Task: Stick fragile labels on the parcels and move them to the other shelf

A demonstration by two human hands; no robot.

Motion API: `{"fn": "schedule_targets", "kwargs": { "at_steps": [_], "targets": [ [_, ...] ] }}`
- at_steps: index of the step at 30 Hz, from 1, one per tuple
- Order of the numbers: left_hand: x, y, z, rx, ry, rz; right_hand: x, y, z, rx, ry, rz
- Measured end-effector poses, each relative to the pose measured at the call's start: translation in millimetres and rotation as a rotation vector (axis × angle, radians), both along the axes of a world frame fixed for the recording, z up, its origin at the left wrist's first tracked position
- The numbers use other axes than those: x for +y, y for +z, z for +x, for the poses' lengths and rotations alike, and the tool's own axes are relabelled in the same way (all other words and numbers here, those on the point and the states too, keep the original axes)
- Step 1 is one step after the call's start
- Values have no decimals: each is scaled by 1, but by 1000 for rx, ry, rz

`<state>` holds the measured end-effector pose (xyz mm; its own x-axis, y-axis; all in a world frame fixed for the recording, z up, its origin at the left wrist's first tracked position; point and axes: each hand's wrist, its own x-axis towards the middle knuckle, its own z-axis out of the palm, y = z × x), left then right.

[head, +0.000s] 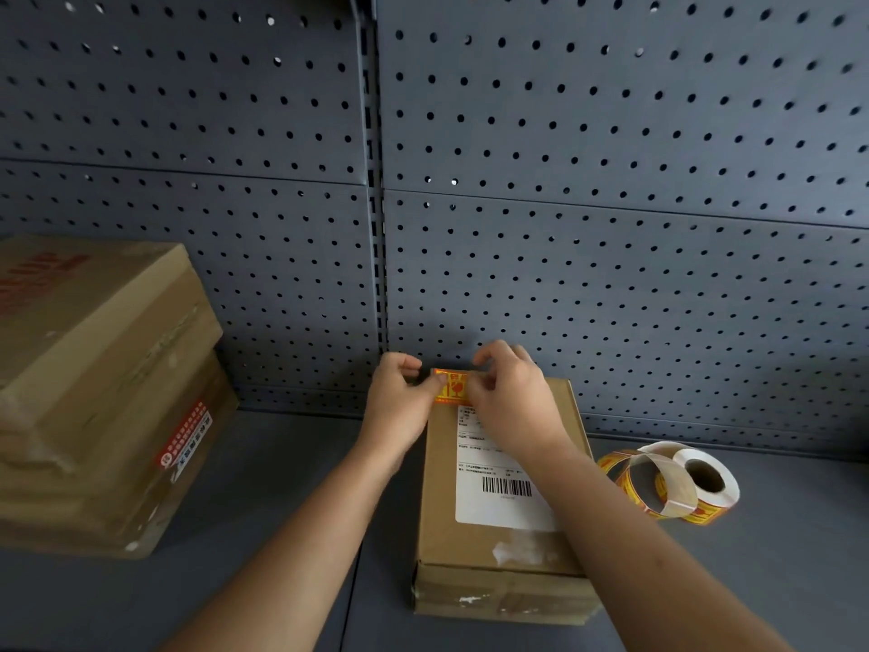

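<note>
both hands, left [398, 403] and right [508, 397], pinch the fragile label [450, 387] on the parcel [475, 538].

Brown parcel [498, 548] with white barcoded slip [498, 487]; orange-yellow label [451, 385]; matching roll [677, 482]; grey shelf [263, 581], dotted pegboard [611, 181].

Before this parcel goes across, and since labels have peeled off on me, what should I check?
1. Fragile label on the parcel: ok, at the far edge of its top.
2. Label pressed flat: cannot tell, left hand and right hand pinch its ends.
3. Barcode uncovered: ok.
4. Label roll clear of the parcel: ok, it lies apart on the right.
5. Hands free to lift: not ok, both are on the label.
6. Room on the other shelf: cannot tell, out of view.
</note>
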<state>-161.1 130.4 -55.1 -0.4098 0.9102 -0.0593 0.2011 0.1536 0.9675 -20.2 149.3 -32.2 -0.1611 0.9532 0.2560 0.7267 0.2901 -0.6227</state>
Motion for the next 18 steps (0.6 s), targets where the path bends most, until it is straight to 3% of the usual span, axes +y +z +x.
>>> {"fn": "schedule_targets", "kwargs": {
  "at_steps": [4,12,18],
  "targets": [
    [-1,-2,5,-81,-68,-36,2,1,-7,-174,-35,-31],
    [2,-5,8,72,-34,-31,2,-2,-16,-409,-87,-21],
    [2,-7,9,127,-26,-50,-1,-9,-14,-575,-199,96]
  ]
}}
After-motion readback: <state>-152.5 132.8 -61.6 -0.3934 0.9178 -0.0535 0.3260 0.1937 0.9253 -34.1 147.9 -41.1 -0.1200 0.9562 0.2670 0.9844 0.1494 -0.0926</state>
